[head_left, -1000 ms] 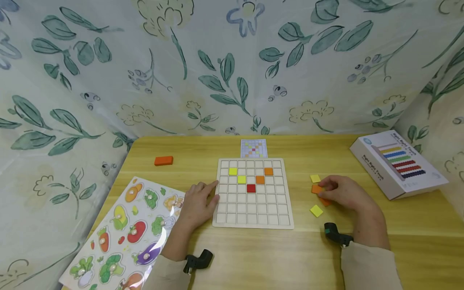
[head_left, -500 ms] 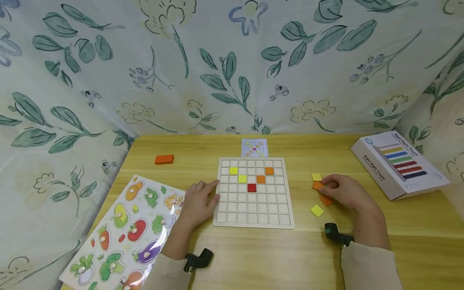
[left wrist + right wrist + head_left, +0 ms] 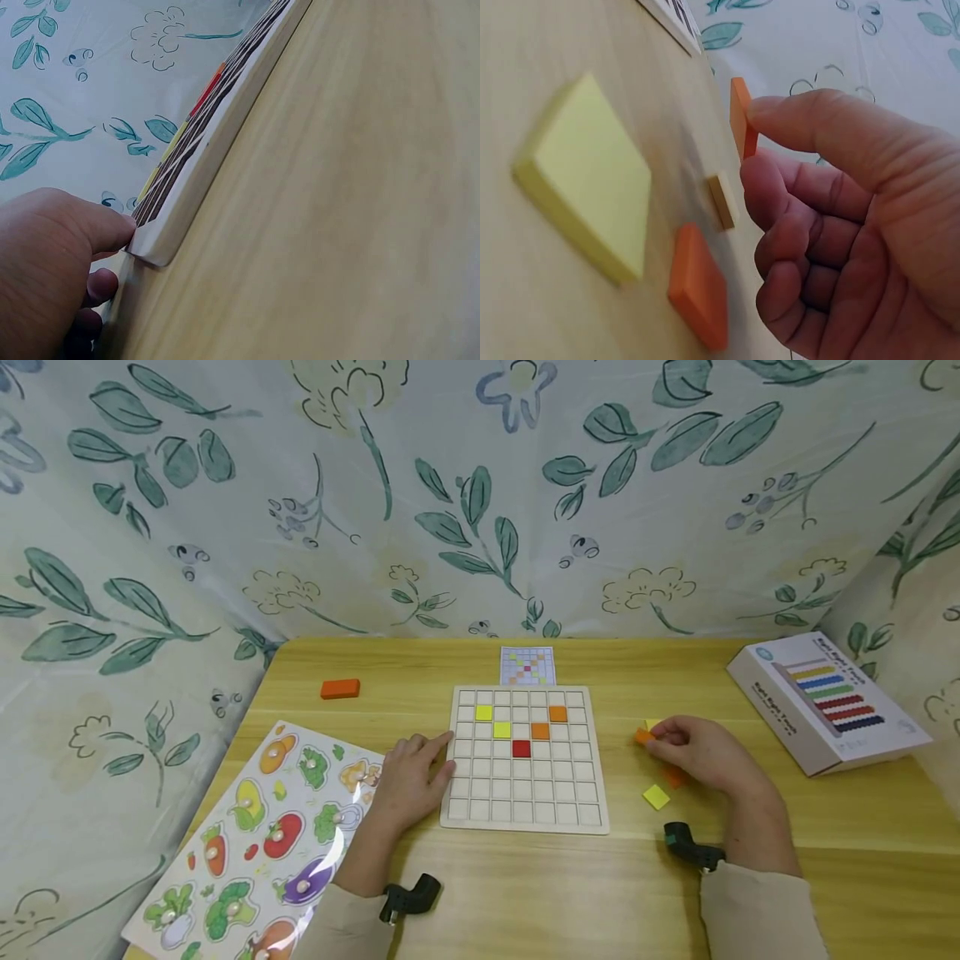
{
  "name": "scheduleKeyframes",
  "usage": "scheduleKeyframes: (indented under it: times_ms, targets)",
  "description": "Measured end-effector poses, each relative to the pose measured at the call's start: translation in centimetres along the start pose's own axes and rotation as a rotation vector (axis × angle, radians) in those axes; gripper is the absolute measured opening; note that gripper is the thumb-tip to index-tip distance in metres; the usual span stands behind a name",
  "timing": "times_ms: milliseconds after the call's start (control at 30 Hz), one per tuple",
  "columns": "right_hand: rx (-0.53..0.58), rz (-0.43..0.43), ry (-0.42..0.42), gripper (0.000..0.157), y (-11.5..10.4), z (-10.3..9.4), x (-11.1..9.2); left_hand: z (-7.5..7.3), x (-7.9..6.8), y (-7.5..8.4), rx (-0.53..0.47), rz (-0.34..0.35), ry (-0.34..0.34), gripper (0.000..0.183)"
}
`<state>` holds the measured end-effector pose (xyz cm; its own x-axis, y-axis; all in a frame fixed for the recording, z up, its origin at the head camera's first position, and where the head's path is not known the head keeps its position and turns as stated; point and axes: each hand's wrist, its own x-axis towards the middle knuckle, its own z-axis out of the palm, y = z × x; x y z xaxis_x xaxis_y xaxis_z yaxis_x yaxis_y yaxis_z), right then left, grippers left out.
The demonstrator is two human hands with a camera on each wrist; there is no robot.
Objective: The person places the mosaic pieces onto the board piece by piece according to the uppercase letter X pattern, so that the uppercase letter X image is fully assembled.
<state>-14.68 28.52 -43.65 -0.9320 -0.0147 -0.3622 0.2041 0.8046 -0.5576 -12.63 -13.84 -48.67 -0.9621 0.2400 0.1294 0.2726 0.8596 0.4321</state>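
Between thumb and fingertips my right hand (image 3: 701, 754) pinches a thin orange square tile (image 3: 740, 120), held just above the table. Beneath and near it lie a second orange tile (image 3: 698, 289), a yellow tile (image 3: 589, 180) and a farther yellow tile (image 3: 721, 201). My left hand (image 3: 408, 783) touches the left edge of a pale wooden grid board (image 3: 525, 821), thumb and index finger against its rim. Set in the board's cells are two yellow tiles (image 3: 502, 730), two orange tiles (image 3: 540, 731) and one red tile (image 3: 521, 748).
A small pattern card (image 3: 527, 666) lies behind the board. An orange block (image 3: 341, 689) sits at the back left. A vegetable puzzle sheet (image 3: 255, 852) lies on the left, partly under the left forearm. A white box (image 3: 832, 702) stands at the back right.
My right hand has lifted the orange tile from the table and moved slightly left with it. My left hand stays at the board's edge.
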Motion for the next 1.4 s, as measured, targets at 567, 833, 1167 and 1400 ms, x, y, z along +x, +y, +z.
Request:
scheduleKeyframes:
  times_ms: [567,833,1167,1400]
  targets:
    - [0.017,-0.088,0.035,0.044,-3.4,1.2,-0.2,0.0,0.0,0.0,-0.003,-0.001,-0.004,0.048]
    - [0.016,-0.151,0.022,0.033,-5.6,2.4,-0.5,0.1,0.0,-0.1,-0.002,0.000,-0.008,0.049]
    - [0.017,-0.225,-0.039,0.027,-8.1,4.1,-0.5,-0.1,0.0,0.0,-0.001,-0.007,-0.017,0.048]
    - [0.030,-0.284,-0.071,0.021,-9.3,5.8,-0.5,-0.2,0.0,0.0,0.003,-0.009,-0.024,0.049]
